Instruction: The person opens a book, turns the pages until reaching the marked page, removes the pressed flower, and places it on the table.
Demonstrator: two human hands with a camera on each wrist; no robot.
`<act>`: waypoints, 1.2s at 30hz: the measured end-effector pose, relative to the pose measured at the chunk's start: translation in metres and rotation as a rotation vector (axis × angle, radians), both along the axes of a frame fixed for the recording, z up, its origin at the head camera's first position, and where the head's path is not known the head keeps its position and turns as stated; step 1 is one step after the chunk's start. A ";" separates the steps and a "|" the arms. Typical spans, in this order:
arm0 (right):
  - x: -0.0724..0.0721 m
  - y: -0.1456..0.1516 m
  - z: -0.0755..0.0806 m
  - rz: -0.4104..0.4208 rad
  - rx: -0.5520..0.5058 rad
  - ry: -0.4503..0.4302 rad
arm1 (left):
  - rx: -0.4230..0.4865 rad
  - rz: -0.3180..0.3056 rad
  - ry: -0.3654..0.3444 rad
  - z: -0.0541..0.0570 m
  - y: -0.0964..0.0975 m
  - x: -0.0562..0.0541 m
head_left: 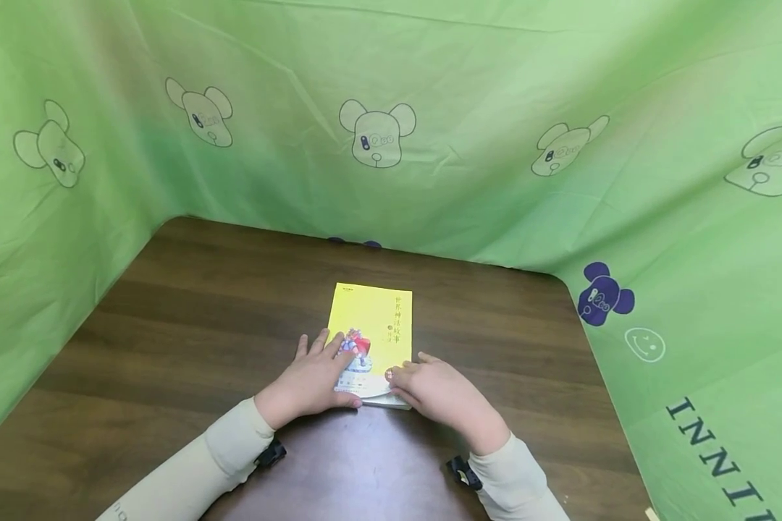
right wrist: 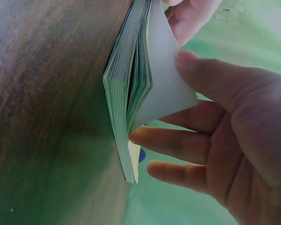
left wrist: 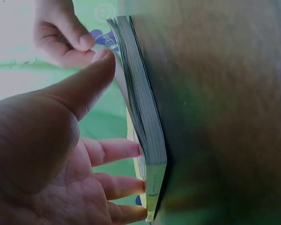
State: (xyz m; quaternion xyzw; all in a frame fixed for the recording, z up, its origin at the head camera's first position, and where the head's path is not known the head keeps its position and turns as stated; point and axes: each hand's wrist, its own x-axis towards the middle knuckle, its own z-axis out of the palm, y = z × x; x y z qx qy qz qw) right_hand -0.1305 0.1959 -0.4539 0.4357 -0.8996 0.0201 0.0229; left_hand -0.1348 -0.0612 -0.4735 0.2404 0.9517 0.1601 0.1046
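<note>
A paperback book (head_left: 373,307) with a yellow cover lies flat on the table, a red-and-blue figure and Chinese characters printed on it. My left hand (head_left: 308,382) rests along its left side, fingers spread over the cover and thumb near the bottom edge. In the left wrist view, fingertips (left wrist: 133,149) touch the cover beside the spine. At the lower right corner, my right hand (head_left: 444,394) pinches the front cover (right wrist: 166,79) between thumb and forefinger. That corner is bent up from the pages (right wrist: 119,93), which fan slightly apart in the right wrist view.
The dark wood-grain table (head_left: 189,318) has rounded far corners. Green cloth (head_left: 469,181) with bear-head drawings hangs around its back and sides. Black wrist straps (head_left: 271,454) show at both cuffs. A small pale object (head_left: 652,514) sits at the lower right edge.
</note>
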 end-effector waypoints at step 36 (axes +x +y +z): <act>-0.013 0.022 -0.016 -0.088 -0.441 0.078 | 0.528 0.068 0.202 0.006 -0.033 -0.001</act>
